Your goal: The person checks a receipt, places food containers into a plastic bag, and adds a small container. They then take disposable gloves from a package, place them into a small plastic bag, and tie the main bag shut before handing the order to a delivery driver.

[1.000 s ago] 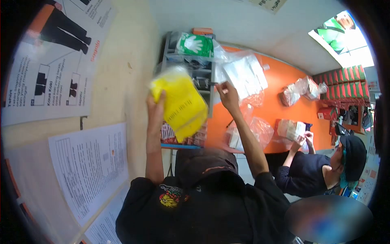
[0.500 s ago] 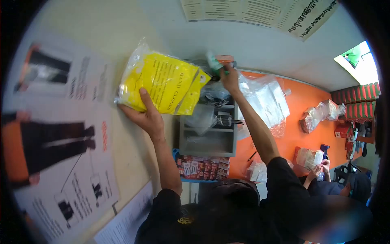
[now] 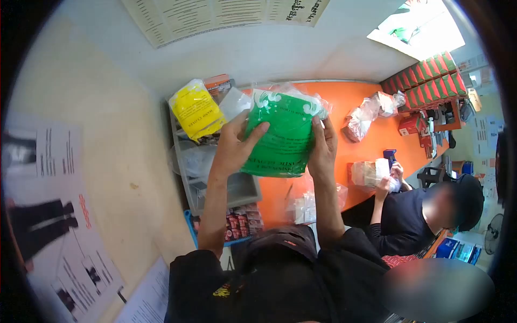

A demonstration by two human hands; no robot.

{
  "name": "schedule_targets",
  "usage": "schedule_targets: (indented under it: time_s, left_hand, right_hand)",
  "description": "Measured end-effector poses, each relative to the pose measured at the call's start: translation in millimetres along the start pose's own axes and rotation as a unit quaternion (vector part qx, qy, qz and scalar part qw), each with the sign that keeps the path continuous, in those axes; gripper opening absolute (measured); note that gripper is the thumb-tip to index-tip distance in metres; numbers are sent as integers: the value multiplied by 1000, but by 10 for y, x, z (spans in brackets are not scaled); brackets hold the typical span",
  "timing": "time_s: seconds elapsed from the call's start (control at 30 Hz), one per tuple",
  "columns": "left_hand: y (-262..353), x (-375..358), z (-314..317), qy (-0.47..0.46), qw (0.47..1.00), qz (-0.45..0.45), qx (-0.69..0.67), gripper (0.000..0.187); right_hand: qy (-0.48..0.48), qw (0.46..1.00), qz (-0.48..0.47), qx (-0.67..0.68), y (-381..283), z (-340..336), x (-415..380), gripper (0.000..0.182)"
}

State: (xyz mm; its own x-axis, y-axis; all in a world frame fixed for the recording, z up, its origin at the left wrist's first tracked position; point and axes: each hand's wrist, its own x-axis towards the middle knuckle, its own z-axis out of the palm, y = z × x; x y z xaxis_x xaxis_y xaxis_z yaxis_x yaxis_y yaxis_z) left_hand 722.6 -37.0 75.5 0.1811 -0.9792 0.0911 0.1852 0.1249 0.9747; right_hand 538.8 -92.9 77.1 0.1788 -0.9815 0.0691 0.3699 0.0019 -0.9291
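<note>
Both my hands grip a green packet of plastic gloves, printed with white waves and an upside-down label. On its left edge, my left hand has the thumb across the front. My right hand pinches the opposite edge, thumb in front and fingers behind. A yellow packet of hand gloves, in clear plastic, lies on the far part of the grey divided tray, left of the green packet. My left forearm hides part of the tray.
Bagged boxes lie on the orange table. Stacked red and green boxes stand at its far end. A co-worker at the right handles a bagged box. A wall with posters bounds the left.
The yellow packet has left my left hand and now lies on the tray. The green packet has come up from the tray area into both hands. My view has shifted right.
</note>
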Motion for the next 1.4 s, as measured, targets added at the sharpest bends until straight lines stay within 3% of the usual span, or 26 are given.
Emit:
schedule_targets:
  time_s: [0.1, 0.2, 0.3, 0.33, 0.43, 0.57, 0.6, 0.7, 0.9, 1.1, 1.27, 1.4]
  left_hand:
    - [154, -283, 246, 42, 998, 37, 35, 34]
    - [246, -642, 341, 71, 988, 40, 131, 31]
    - [498, -939, 511, 89, 979, 56, 172, 27]
    - [560, -1030, 580, 88, 976, 73, 185, 26]
    - [765, -1327, 676, 63, 953, 124, 269, 28]
    - [879, -1618, 714, 20, 908, 213, 361, 31]
    - [894, -1670, 723, 13, 908, 210, 362, 30]
    - [918, -1801, 763, -3, 905, 203, 374, 29]
    - [921, -1993, 846, 11, 901, 167, 399, 29]
    - [884, -2098, 800, 14, 948, 90, 306, 31]
    - [794, -2188, 727, -13, 984, 3, 177, 33]
    - [645, -2218, 737, 45, 997, -8, 61, 36]
  right_hand:
    - [-9, 997, -22, -76, -204, -216, -201, 24]
    - [151, 907, -331, -214, -429, 58, -393, 30]
    - [53, 779, -475, -405, -758, -10, -658, 35]
    - [-25, 734, -514, -443, -911, 59, -757, 31]
    - [-230, 761, -439, -419, -1131, 178, -894, 30]
    - [-304, 771, -412, -379, -1229, 161, -1023, 30]
    - [-350, 766, -369, -394, -1302, 137, -1080, 33]
    - [-396, 738, -374, -398, -1366, 115, -1172, 31]
    - [-384, 709, -379, -454, -1380, 61, -1403, 27]
    - [-418, 781, -240, -397, -1426, -35, -1407, 34]
    - [-433, 756, -270, -410, -1400, -83, -1416, 28]
    - [-400, 724, -336, -451, -1295, -29, -1444, 25]
